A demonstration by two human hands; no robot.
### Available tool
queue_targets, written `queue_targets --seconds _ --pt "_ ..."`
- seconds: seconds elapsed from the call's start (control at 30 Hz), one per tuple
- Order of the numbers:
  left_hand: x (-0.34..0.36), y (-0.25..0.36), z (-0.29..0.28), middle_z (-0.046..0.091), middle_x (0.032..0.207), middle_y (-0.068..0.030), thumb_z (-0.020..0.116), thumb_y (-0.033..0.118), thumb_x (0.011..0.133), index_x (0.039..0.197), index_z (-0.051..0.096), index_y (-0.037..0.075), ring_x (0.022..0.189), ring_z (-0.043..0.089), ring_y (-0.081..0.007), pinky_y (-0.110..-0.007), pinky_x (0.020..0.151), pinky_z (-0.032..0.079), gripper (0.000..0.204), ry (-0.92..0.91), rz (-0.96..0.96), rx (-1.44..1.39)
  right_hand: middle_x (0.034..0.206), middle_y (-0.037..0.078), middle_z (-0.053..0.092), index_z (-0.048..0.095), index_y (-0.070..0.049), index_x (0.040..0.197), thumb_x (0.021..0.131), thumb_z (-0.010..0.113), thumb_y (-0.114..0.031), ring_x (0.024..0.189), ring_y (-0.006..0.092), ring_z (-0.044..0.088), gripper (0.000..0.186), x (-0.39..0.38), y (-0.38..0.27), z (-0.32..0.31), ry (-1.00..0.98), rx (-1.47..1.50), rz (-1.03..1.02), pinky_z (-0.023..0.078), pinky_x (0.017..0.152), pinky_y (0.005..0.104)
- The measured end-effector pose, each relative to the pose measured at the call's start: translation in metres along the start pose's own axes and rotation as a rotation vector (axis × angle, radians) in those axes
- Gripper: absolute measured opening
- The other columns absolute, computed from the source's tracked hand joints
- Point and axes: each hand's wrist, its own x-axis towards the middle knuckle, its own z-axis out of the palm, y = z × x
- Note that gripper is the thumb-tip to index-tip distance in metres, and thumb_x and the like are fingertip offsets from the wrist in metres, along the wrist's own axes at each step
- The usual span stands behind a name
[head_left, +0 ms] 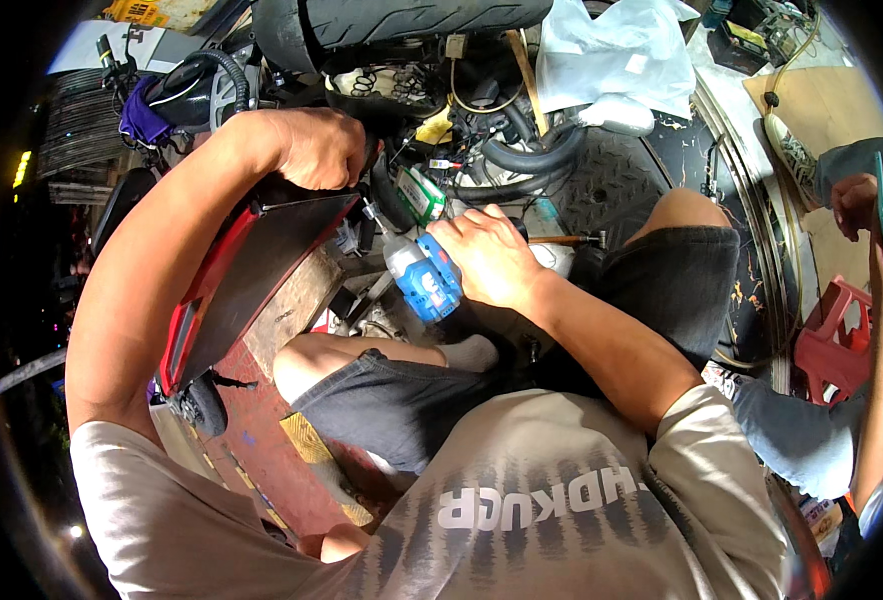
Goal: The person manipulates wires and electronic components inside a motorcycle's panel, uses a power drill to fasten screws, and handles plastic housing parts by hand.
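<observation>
My right hand is wrapped around a blue cordless impact driver with a grey nose. The driver's bit points up and left, close to the upper corner of a red-edged dark body panel. At that panel's top end, my left hand is closed with its fingers curled downward. What those fingers grip is hidden behind the knuckles. The panel stands tilted beneath my left forearm. Just beyond the driver lies a small green and white box among cables and black hoses.
A black tyre lies across the far side, beside a clear plastic bag. Thick black hoses curl in front of it. At right, another person's hand is by a phone, above a red plastic stool.
</observation>
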Motion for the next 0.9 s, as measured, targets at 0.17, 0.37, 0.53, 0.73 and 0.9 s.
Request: queue_targets --seconds 0.17,0.37,0.53,0.73,0.9 --pt "-0.002 0.013 -0.010 0.081 0.106 -0.0194 0.069 0.021 0.088 0.106 0.084 0.005 0.105 0.076 -0.0383 -0.046 0.093 0.059 0.029 -0.068 -0.064 -0.009 0.101 0.012 0.074 0.064 -0.009 0.121 0.094 0.071 -0.013 0.109 0.0333 0.072 0.029 0.006 -0.006 0.005 -0.002 -0.008 -0.027 0.048 0.102 0.0523" --pt "0.001 0.002 0.000 0.082 0.108 -0.0189 0.071 0.021 0.090 0.110 0.084 0.005 0.107 0.076 -0.0377 -0.045 0.093 0.059 0.029 -0.032 -0.019 0.005 0.102 0.012 0.074 0.064 -0.009 0.122 0.091 0.072 -0.010 0.109 0.0332 0.072 0.032 0.009 -0.009 0.010 0.011 -0.025 -0.036 0.048 0.103 0.0528" --pt "0.000 0.008 -0.003 0.082 0.109 -0.0172 0.073 0.021 0.092 0.112 0.085 0.008 0.108 0.077 -0.0361 -0.045 0.094 0.059 0.027 -0.044 -0.078 -0.001 0.102 0.012 0.074 0.063 -0.010 0.120 0.091 0.071 -0.009 0.109 0.0324 0.072 0.030 0.012 -0.007 0.008 -0.021 0.020 -0.013 0.047 0.105 0.0515" --pt "-0.004 0.011 -0.001 0.083 0.110 -0.0156 0.074 0.024 0.092 0.113 0.086 0.010 0.109 0.078 -0.0346 -0.043 0.095 0.060 0.028 0.001 -0.101 0.038 0.101 0.011 0.075 0.063 -0.011 0.117 0.093 0.071 -0.011 0.109 0.0322 0.072 0.026 0.013 -0.008 0.005 -0.015 0.032 -0.012 0.046 0.102 0.0502" --pt "0.000 0.010 -0.004 0.083 0.110 -0.0152 0.074 0.025 0.092 0.113 0.086 0.010 0.109 0.078 -0.0340 -0.043 0.096 0.060 0.029 -0.039 -0.119 0.032 0.100 0.012 0.075 0.063 -0.011 0.116 0.094 0.071 -0.012 0.109 0.0319 0.072 0.023 0.013 -0.001 0.007 -0.023 0.017 -0.003 0.046 0.100 0.0496"
